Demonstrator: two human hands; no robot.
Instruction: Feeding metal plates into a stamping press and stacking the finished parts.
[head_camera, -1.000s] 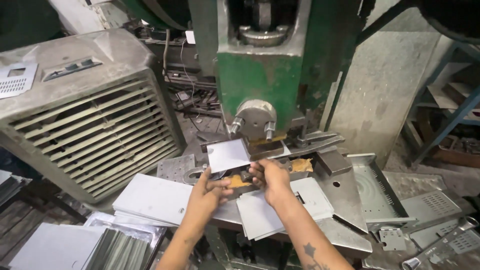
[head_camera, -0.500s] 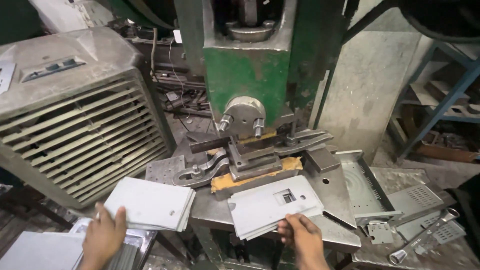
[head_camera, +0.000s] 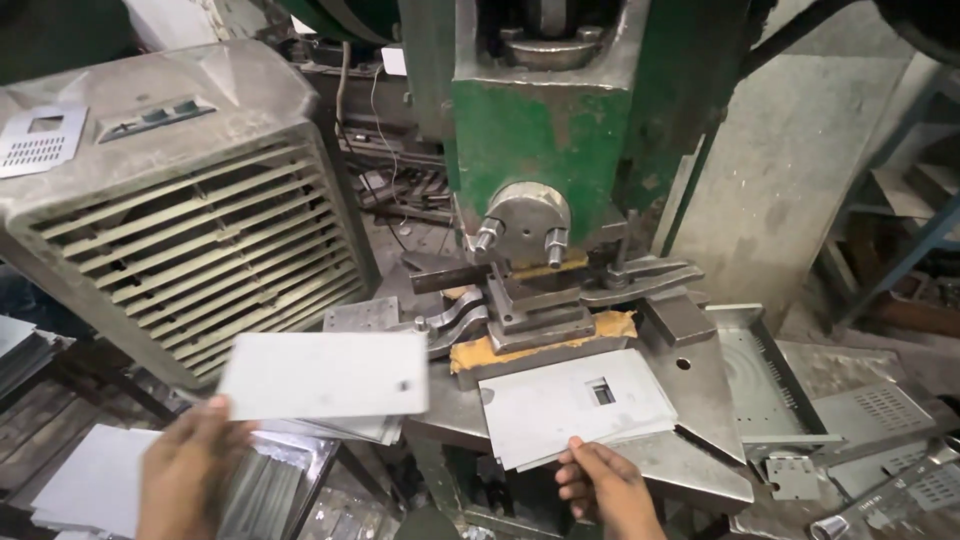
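Since half a second ago, left hand (head_camera: 185, 470) has lifted a blank sheet (head_camera: 325, 375), grip closed on it; right hand (head_camera: 605, 490) fingers the punched stack (head_camera: 575, 405); die (head_camera: 530, 310) unloaded.

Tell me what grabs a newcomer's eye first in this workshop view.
The big green press dominates the top centre, its steel die block on the bed below. At lower left the left hand lifts a blank grey sheet-metal plate, while the right hand touches a stack of punched plates at the bed's front edge. A large louvred metal housing fills the left side.
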